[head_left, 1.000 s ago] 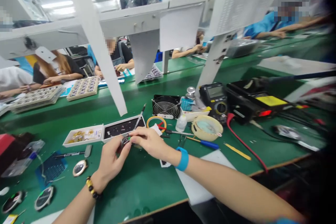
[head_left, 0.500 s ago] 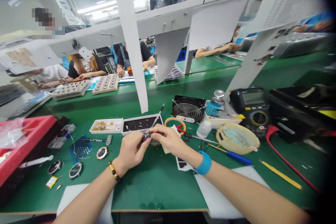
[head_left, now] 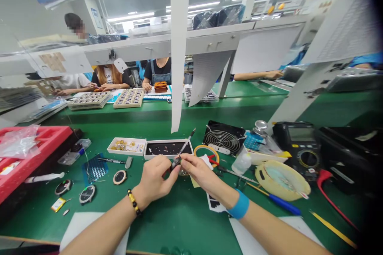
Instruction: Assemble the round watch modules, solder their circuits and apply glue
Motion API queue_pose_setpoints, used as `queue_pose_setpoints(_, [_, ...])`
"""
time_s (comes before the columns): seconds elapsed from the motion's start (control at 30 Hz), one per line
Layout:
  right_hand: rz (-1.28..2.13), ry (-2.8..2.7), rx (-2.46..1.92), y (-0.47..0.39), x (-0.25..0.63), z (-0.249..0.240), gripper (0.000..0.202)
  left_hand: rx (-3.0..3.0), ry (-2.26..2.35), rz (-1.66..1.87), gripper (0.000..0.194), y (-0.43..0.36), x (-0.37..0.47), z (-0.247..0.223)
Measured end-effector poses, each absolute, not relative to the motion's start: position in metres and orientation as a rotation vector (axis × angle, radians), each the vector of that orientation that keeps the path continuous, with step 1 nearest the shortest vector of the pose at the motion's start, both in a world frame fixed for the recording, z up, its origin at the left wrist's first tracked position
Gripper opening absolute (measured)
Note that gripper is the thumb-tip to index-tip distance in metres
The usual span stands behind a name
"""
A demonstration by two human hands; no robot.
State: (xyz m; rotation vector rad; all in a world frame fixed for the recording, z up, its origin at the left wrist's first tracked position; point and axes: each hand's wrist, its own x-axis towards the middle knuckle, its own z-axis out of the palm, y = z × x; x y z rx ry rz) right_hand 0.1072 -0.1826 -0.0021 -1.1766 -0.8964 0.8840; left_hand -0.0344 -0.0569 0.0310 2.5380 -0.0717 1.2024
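Note:
Between my two hands, over the middle of the bench, is a small dark round piece that looks like a watch case (head_left: 176,162). My left hand (head_left: 155,178) pinches it between thumb and fingers. On its other side, the closed fingertips of my right hand (head_left: 206,173) grip its edge. My fingers cover much of it. A pen-like tool (head_left: 188,140) leans in a white tray with a black bottom (head_left: 168,155) just behind my hands. To the left lie a rose-gold watch case (head_left: 119,177) and two silver round watches, one of them nearer the front (head_left: 87,194).
Left of the hands are a parts tray (head_left: 111,146), a marker (head_left: 111,160), a small battery (head_left: 58,204) and a red box (head_left: 30,155). Right are a fan (head_left: 224,137), tape roll (head_left: 221,155), yellow bowl (head_left: 303,191), blue-handled screwdriver (head_left: 284,204) and multimeter (head_left: 299,139). Co-workers sit opposite.
The camera view has tilted and shifted, so the bench sits lower and farther right. Both hands stay together on the watch case, which appears turned slightly.

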Motion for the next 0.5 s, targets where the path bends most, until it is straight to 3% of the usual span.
queue_pose_setpoints(0.3, [0.816,-0.833,-1.177,-0.186,0.105,0.011,0.046,2.537,-0.033,1.108,0.034,-0.059,-0.03,0.026])
queue_pose_setpoints(0.5, [0.791,-0.762,-1.206,-0.187,0.107,0.017,0.046,2.536,0.047,0.82,0.017,-0.057,-0.029,0.026])
